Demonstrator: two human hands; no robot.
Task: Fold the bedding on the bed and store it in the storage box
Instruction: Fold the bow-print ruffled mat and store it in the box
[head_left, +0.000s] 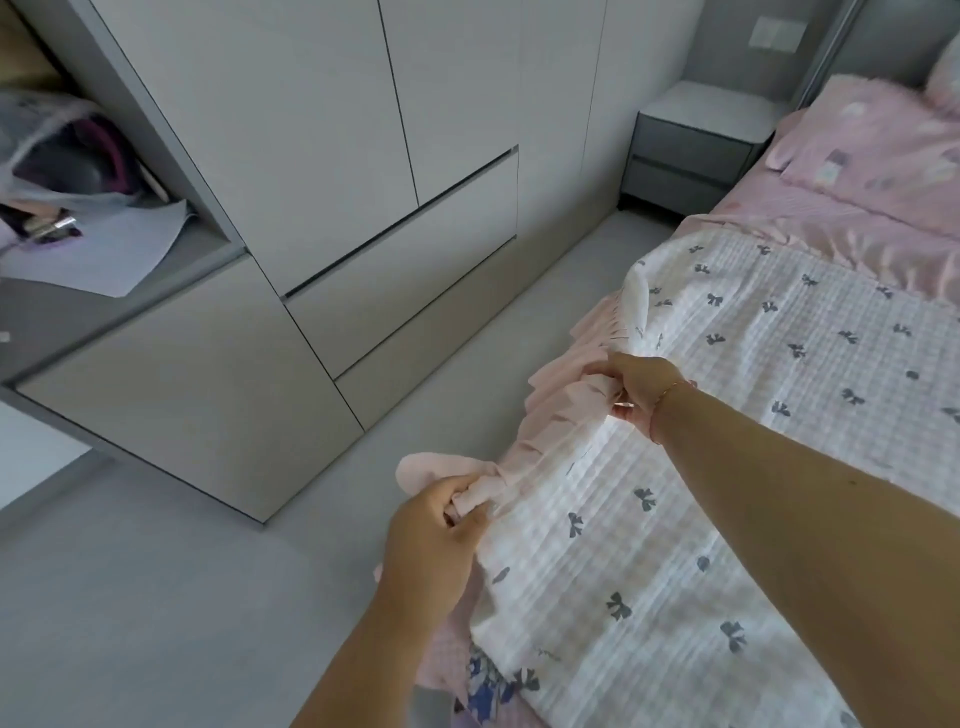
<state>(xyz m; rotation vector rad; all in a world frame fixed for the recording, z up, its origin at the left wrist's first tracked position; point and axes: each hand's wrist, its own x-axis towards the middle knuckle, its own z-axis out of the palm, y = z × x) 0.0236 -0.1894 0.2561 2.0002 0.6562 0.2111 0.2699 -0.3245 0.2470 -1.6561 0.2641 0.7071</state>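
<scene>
Covering the bed at the right of the frame, the quilt (727, 415) (white, with dark bows) has its pink ruffled edge bunched in your grip: your left hand (436, 540) clutches it at lower centre, your right hand (641, 387) pinches it just above. Grey wardrobe (311, 156) fills the upper left.

The white quilted blanket with grey bow print and pink ruffled edge (727, 415) lies on the bed at the right, and the pink patterned pillow (872, 150) lies at its far end. The grey two-drawer nightstand (691, 150) stands far, left of the pillow. The tall pale flat-fronted wardrobe (322, 171) stands left across the pale floor (156, 597), and the left hand (436, 540) and right hand (641, 387) grip the blanket's left edge, left hand nearer.
</scene>
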